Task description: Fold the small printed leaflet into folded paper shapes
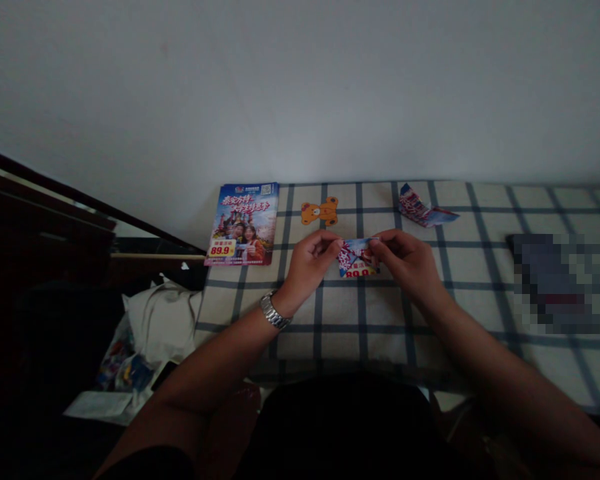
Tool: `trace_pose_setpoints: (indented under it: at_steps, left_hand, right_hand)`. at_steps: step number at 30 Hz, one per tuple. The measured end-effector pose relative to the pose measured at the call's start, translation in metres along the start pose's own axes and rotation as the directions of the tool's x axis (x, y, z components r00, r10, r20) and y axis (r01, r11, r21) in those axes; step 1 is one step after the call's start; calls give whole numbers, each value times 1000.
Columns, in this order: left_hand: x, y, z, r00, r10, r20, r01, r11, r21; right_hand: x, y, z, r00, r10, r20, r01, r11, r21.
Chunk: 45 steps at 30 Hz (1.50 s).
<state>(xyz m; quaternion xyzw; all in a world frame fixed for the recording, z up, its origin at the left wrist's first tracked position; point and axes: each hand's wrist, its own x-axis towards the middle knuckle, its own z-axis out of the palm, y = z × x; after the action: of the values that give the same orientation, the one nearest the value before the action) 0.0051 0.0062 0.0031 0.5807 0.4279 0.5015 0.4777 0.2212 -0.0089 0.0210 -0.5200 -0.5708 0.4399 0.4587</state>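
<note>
A small folded flyer (359,259), printed in blue, red and white, is stretched between my two hands above a checked cloth (300,333). My left hand (316,261), below which a metal watch (275,310) circles the wrist, pinches its left upper edge. On the other side, the thumb and fingers of my right hand (407,261) grip its right upper edge. Beyond my right hand lies another folded flyer (423,210), partly standing up. To the left of my left hand rests a stack of flat flyers (245,227) with the same kind of print.
A teddy bear picture (320,212) is on the cloth near the wall (330,93). At the right lies a dark, pixelated flat object (550,283). White bags (163,317) and other items sit lower left, beside a dark wooden rail (80,193).
</note>
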Motion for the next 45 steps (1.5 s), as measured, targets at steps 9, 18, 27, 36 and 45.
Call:
trace_pose_setpoints:
  at_steps: [9,18,27,36,45]
  left_hand:
    - [-2,2,1,992,120,48,-123,989,84]
    - [-1,3,0,994,87,59,-92,992,89]
    - [-2,0,0,996,62,58,-66,995,69]
    - [0,1,0,995,75,71,-76,997,17]
    - [-1,4,1,999,3,49,1,998,-68]
  right_hand:
    - [0,-1,0,1000,-11,-7,11,1000,-26]
    - [-1,1,1,1000,-5,6,5,999,-33]
    - [-1,-2,3,1000,5,8,-5,1000,-14]
    - [0,0,3,1000,-10,25,10,1000,-4]
    - [-1,-5,4,999,-35,-9,35,999,-4]
